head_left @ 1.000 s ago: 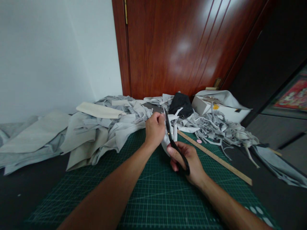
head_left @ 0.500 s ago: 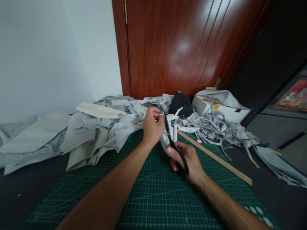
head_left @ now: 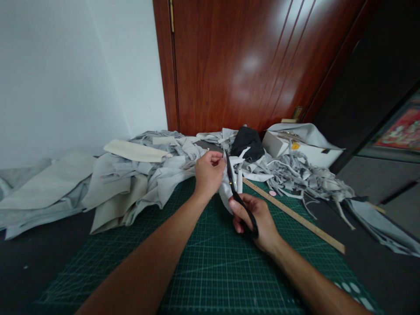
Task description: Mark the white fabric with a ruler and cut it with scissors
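Note:
My right hand [head_left: 257,218] is wrapped round the black handles of a pair of scissors [head_left: 232,181], whose blades point away and up to the left. Just left of the blade tips, my left hand [head_left: 210,171] is closed in a pinch on a piece of white fabric [head_left: 225,192]. The fabric hangs behind the blades and partly behind that hand, so the exact spot gripped is hidden. Both hands are above a green cutting mat [head_left: 223,271] with a printed grid.
Grey and cream fabric pieces [head_left: 111,183] heap along the left and back. A wooden ruler [head_left: 295,216] lies slanting on the mat's right. Beyond it are a tangle of grey strips [head_left: 305,177], a black cloth [head_left: 247,142] and a white box [head_left: 305,153]. A brown door [head_left: 229,65] stands behind.
My left hand has dipped slightly, its fingertips lower beside the blade tips. The scissors have tilted a little; my right hand stays nearly in place.

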The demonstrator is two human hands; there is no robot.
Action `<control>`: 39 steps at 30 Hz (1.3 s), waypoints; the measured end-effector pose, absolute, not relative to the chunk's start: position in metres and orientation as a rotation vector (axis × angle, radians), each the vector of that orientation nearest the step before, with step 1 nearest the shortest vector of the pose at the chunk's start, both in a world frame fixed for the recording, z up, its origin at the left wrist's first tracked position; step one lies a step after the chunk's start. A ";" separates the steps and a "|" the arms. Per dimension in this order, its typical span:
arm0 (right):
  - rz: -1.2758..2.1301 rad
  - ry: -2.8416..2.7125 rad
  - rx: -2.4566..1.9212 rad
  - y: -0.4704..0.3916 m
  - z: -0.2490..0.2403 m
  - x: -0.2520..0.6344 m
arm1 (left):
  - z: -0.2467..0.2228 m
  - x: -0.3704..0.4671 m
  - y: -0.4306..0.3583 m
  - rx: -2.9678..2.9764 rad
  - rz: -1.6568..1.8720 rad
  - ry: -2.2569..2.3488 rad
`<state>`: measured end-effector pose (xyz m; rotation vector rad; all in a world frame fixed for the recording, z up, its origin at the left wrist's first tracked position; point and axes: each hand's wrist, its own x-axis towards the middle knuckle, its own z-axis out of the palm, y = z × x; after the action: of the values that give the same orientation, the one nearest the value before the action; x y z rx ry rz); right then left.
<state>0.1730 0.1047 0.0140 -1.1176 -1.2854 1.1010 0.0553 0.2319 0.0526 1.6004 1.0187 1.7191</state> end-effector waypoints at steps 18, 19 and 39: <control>1.096 -1.313 -1.182 0.102 0.019 0.170 | 0.053 0.047 0.224 2.015 1.867 1.076; 1.093 -1.315 -1.179 0.102 0.018 0.171 | 0.053 0.047 0.222 2.034 1.862 1.069; 1.141 -1.231 -1.015 0.104 0.014 0.173 | 0.062 0.053 0.227 1.367 1.618 0.777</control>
<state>0.1730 0.1035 0.0143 -1.0145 -1.2310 1.1411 0.0528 0.2266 0.0623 1.3673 0.7775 1.6182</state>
